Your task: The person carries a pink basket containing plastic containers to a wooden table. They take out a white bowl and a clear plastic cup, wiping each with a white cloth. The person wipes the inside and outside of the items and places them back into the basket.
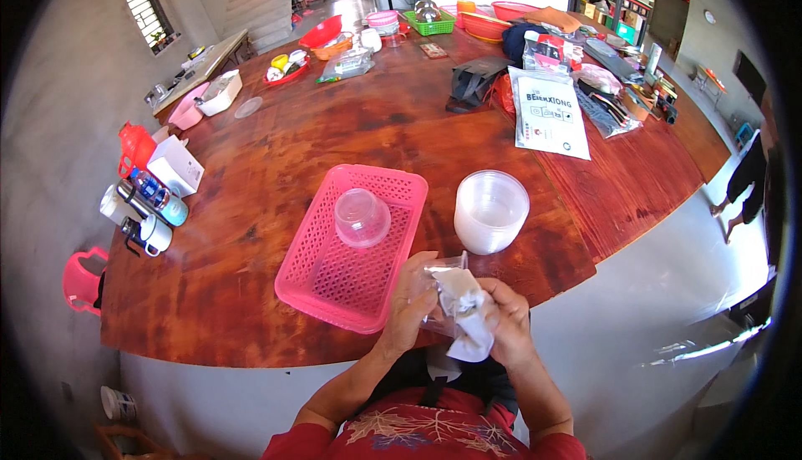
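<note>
My left hand point(411, 303) is closed around a clear plastic container point(436, 320), held just past the table's near edge. A crumpled white cloth point(470, 336) is pinched in my right hand point(511, 324) and pressed against the container. The container's full shape is hidden by the cloth and my fingers. Ahead and to the left lies a pink perforated basket point(316, 289), with one clear round plastic bowl point(361, 218) upside down in it. A nested stack of clear plastic bowls point(491, 211) stands right of the basket, just beyond my right hand.
A white box point(176, 167), a bottle point(160, 196) and a white mug point(155, 234) stand at the table's left side. Plastic packages point(549, 114) and bags crowd the far right. Colourful baskets point(429, 24) line the far edge. Another person's legs point(743, 184) show at right.
</note>
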Motion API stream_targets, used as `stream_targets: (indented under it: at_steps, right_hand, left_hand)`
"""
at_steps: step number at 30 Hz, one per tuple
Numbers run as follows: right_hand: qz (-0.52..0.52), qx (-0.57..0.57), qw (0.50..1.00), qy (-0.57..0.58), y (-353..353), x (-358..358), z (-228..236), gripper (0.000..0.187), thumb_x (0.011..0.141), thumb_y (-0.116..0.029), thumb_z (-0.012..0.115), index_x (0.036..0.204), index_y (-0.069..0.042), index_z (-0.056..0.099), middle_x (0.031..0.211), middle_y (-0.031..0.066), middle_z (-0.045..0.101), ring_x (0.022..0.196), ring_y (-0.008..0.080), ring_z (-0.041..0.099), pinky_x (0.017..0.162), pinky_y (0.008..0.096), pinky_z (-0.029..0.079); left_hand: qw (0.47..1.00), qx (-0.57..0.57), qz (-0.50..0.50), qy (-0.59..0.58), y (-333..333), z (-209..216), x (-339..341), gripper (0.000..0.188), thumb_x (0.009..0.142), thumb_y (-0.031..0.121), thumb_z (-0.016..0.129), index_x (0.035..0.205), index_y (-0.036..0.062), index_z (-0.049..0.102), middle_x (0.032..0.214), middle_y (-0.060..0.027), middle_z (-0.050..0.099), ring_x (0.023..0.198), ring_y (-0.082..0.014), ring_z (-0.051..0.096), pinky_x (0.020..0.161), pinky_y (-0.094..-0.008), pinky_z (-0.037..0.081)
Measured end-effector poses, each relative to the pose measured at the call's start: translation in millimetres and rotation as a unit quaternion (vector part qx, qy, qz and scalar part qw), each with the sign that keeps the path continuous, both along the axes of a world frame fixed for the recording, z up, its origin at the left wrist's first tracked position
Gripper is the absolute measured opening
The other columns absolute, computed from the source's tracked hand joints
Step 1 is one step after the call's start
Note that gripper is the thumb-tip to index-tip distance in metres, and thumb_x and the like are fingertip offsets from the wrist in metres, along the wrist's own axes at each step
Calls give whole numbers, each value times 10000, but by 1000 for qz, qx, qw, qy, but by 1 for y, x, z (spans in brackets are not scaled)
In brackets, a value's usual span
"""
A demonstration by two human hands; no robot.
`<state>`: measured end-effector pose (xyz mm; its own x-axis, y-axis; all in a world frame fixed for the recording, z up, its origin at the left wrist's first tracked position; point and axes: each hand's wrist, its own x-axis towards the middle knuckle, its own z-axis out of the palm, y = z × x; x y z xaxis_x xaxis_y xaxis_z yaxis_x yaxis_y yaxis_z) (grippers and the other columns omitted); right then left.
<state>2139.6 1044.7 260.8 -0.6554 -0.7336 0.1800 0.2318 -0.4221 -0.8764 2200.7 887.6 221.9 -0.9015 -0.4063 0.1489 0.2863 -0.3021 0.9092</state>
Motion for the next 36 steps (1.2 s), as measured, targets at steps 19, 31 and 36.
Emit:
stream_targets:
  at_steps: [19,31,36]
  right_hand:
    - [-283,232,711,600,-7,9,-5,306,629,-92,694,905,-4,595,771,80,522,636,237,575,550,320,488]
    - [-119,187,754,618,3,0,-13,298,698,-149,671,949,-15,584,847,86,534,757,247,598,590,340,502]
    - [-282,342,635,633,3,-13,-4,317,666,-140,609,952,-3,602,809,78,513,723,214,565,569,330,481]
  left_hand:
    - [998,35,-10,61,14,15,6,975,743,319,698,1489,125,102,1386,-129,379,1231,-261,448,943,-414,464]
    - [993,113,-35,14,-1,0,11,733,779,142,602,1425,66,265,1350,-191,384,1176,-348,498,1005,-462,428]
    - [991,90,-47,-82,6,15,10,719,834,279,631,1423,112,254,1356,-193,407,1192,-335,495,978,-451,451]
